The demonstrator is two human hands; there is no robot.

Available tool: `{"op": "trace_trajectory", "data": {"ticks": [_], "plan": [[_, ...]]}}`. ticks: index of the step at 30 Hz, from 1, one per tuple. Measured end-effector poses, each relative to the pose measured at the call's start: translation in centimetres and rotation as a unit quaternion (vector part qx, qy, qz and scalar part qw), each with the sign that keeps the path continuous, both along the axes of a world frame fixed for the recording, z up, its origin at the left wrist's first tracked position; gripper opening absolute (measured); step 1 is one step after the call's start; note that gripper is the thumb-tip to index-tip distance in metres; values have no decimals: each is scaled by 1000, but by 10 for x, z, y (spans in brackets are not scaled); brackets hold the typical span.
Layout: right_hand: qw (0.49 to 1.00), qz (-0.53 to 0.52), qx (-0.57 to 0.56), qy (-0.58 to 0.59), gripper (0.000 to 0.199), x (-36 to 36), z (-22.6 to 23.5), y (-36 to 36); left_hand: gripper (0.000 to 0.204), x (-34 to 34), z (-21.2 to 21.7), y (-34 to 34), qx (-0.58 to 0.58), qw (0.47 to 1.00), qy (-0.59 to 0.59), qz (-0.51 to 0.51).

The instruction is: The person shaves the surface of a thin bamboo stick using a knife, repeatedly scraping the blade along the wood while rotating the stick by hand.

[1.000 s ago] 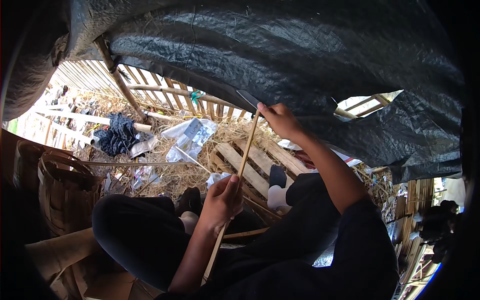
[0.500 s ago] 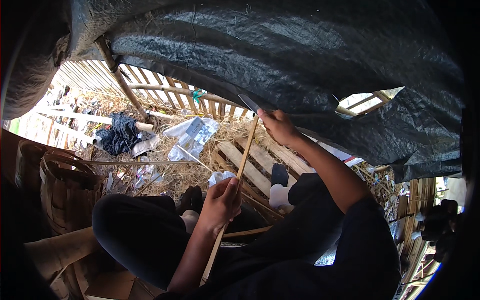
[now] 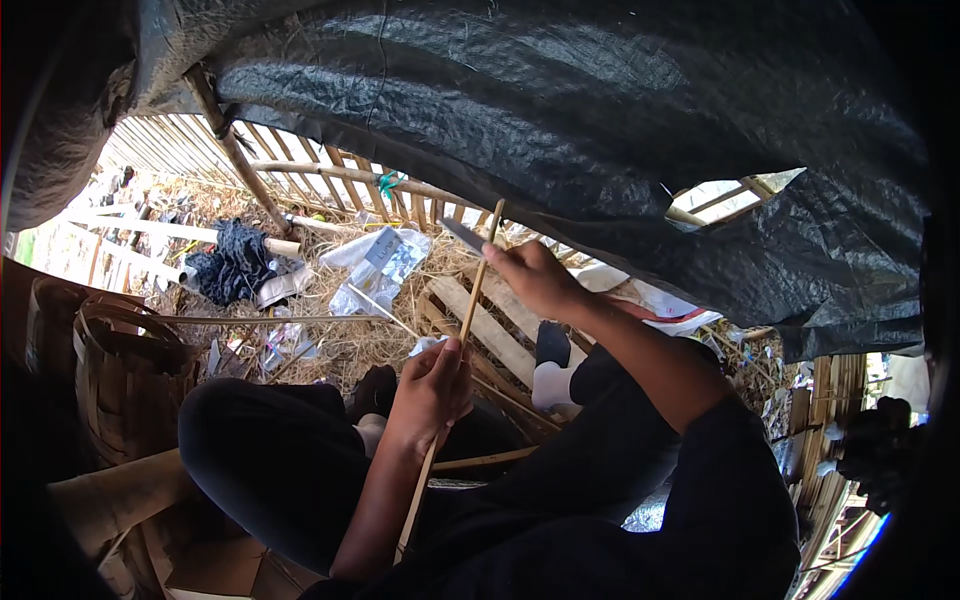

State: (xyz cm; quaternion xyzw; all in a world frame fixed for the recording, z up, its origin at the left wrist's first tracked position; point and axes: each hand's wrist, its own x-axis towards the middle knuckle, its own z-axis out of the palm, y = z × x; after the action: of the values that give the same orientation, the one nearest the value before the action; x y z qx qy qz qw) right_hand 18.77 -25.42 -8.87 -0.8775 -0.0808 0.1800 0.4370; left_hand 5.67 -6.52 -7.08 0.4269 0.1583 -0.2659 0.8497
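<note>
A long, thin bamboo strip (image 3: 476, 296) slants up from my lap to a tip in front of the fence. My left hand (image 3: 430, 392) is closed around it at mid-length, the thumb lying along its upper side. Close to the far end, my right hand (image 3: 540, 280) grips a knife (image 3: 462, 235). Its grey blade points up and left and crosses the strip just below the tip, seemingly against it. The knife's handle is hidden inside my fingers.
Black plastic sheeting (image 3: 600, 110) hangs low ahead, with a torn hole at right. Wooden slats (image 3: 480, 315) lie on straw beyond my crossed legs. A woven basket (image 3: 125, 380) stands at left, near a thick bamboo pole (image 3: 130, 495). Plastic litter (image 3: 385, 260) and dark cloth (image 3: 235, 265) lie farther off.
My right hand has drawn the knife back down the bamboo strip, so the tip now shows above the blade. The blade has swung farther left. My left hand keeps its hold.
</note>
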Motion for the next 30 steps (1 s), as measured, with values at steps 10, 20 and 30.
{"op": "trace_trajectory", "data": {"ticks": [10, 20, 30], "plan": [[994, 15, 37, -106, 63, -25, 1, 17, 29, -3, 2, 4, -39, 998, 33, 33], [998, 14, 43, -52, 63, -32, 3, 19, 27, -2, 4, 9, -45, 997, 47, 47], [999, -1, -11, -52, 63, -15, 16, 15, 24, -6, 4, 10, -81, 995, 42, 28]]}}
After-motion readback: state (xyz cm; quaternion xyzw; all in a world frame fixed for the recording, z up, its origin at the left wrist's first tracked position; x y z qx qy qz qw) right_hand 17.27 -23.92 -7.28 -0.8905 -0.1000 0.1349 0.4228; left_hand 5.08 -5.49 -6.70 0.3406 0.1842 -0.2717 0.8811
